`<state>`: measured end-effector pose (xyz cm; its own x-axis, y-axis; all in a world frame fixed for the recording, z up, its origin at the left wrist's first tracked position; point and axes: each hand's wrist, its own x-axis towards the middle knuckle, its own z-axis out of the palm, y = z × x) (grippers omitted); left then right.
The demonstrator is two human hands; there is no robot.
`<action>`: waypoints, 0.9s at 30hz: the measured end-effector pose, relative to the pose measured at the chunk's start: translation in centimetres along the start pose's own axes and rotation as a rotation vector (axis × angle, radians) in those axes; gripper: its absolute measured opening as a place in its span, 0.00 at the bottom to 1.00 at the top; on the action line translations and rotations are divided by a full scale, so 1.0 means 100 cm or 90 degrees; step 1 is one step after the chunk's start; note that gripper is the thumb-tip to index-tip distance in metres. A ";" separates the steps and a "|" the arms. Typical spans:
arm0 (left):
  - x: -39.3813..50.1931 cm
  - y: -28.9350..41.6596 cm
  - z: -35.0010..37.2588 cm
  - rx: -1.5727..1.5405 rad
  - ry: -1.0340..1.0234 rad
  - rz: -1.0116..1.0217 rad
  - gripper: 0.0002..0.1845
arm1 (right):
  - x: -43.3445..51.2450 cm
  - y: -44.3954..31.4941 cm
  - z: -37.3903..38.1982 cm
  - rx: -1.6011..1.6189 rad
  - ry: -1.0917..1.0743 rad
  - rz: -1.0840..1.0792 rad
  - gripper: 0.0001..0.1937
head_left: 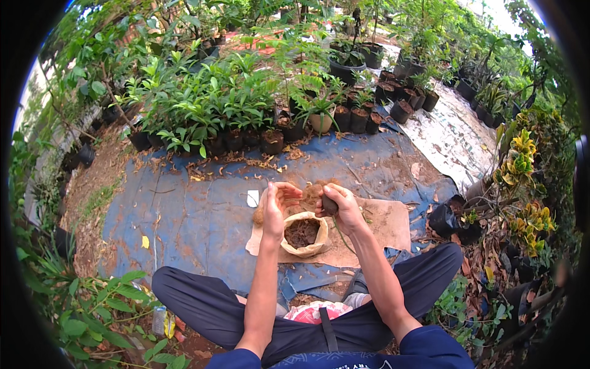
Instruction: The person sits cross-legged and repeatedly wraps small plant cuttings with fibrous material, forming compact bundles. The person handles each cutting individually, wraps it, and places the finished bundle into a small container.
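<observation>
My right hand (pixel 345 207) is closed around a dark brown, rounded clump that looks like a soil root ball (pixel 329 205). A thin green stem (pixel 343 237) hangs below that hand. My left hand (pixel 277 205) is raised opposite it, palm turned inward and fingers curved, with nothing visible in it. Under and between the hands stands a pale bag with a rolled rim (pixel 324 240), holding dark brown soil (pixel 302 232). Loose brown fibre, apparently coir (pixel 313 191), lies just beyond the hands. A fibre clump (pixel 258 216) sits beside my left wrist.
The bag rests on a tan sheet (pixel 387 226) over a worn blue tarp (pixel 184 217). A small white piece (pixel 253 198) lies left of the sheet. Potted leafy plants (pixel 221 101) and black nursery bags (pixel 358 121) line the far side. Variegated shrubs (pixel 521 152) stand at the right.
</observation>
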<state>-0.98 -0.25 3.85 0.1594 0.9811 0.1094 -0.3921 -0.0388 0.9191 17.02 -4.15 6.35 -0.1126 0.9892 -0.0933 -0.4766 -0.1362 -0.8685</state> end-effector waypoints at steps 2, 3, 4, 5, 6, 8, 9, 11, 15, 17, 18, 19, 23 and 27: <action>0.000 0.000 -0.003 -0.007 0.019 -0.010 0.29 | 0.000 0.002 -0.002 0.008 0.034 0.032 0.11; 0.001 0.000 -0.004 -0.009 0.030 -0.012 0.29 | 0.000 0.003 -0.002 0.018 0.009 0.014 0.12; 0.001 0.000 -0.004 -0.008 0.031 -0.014 0.29 | 0.000 0.004 -0.002 0.028 0.018 0.028 0.13; 0.000 -0.001 -0.004 -0.008 0.033 -0.016 0.29 | 0.001 0.005 -0.001 0.055 -0.001 0.034 0.14; 0.000 -0.001 -0.005 -0.004 0.038 -0.023 0.29 | 0.001 0.005 -0.002 0.100 0.025 0.066 0.16; 0.000 -0.002 -0.005 -0.003 0.034 -0.024 0.28 | 0.002 0.005 -0.004 0.226 0.025 0.117 0.20; 0.000 -0.002 -0.005 -0.002 0.034 -0.028 0.28 | 0.003 0.006 -0.005 0.210 0.033 0.104 0.22; 0.000 -0.002 -0.005 -0.004 0.031 -0.027 0.28 | 0.005 0.009 -0.008 0.177 0.067 0.094 0.25; 0.000 -0.002 -0.004 -0.006 0.030 -0.029 0.28 | 0.005 0.014 -0.014 0.067 0.035 0.037 0.25; 0.000 -0.002 -0.003 -0.004 0.029 -0.030 0.28 | 0.006 0.015 -0.014 0.106 0.044 0.051 0.23; 0.000 -0.002 -0.003 -0.001 0.032 -0.032 0.28 | 0.006 0.014 -0.013 0.138 0.030 0.030 0.22; 0.000 -0.003 -0.003 -0.003 0.027 -0.031 0.28 | 0.007 0.014 -0.012 0.179 0.034 0.024 0.21; 0.000 -0.003 -0.004 -0.006 0.025 -0.038 0.28 | 0.006 0.011 -0.010 0.152 -0.009 0.013 0.17; 0.000 -0.004 -0.004 0.004 0.027 -0.054 0.28 | 0.008 0.013 -0.012 -0.057 0.011 0.037 0.15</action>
<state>-1.15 -0.17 3.31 0.1530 0.9881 0.0147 -0.3737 0.0441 0.9265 17.34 -3.49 4.56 -0.1230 0.9807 -0.1521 -0.3899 -0.1887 -0.9013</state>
